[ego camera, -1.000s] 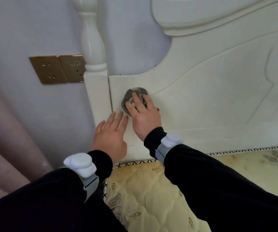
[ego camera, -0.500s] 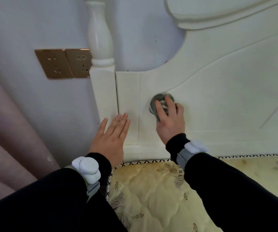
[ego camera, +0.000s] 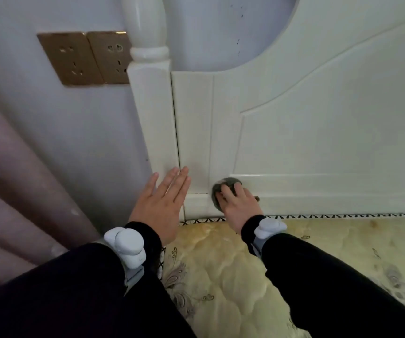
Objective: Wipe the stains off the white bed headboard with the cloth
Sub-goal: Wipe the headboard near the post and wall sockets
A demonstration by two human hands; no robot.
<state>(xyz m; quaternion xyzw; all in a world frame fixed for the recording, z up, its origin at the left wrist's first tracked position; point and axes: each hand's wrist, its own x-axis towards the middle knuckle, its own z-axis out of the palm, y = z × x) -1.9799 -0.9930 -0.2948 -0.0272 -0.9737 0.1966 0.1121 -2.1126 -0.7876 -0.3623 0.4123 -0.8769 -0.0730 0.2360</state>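
The white headboard fills the upper right, with a turned post at its left end. My right hand presses a bunched grey cloth against the headboard's bottom rail, just above the mattress; its fingers lie spread over the cloth and hide most of it. My left hand lies flat with straight fingers against the foot of the post and the narrow panel beside it, holding nothing.
A cream quilted mattress runs along the headboard's base. Two gold wall sockets sit left of the post. A pink curtain hangs at the far left. Small dark specks dot the wall above the headboard's curve.
My right hand has slid the cloth down from the middle of the panel to the bottom rail. My left hand has stayed flat by the post. The view has tilted lower.
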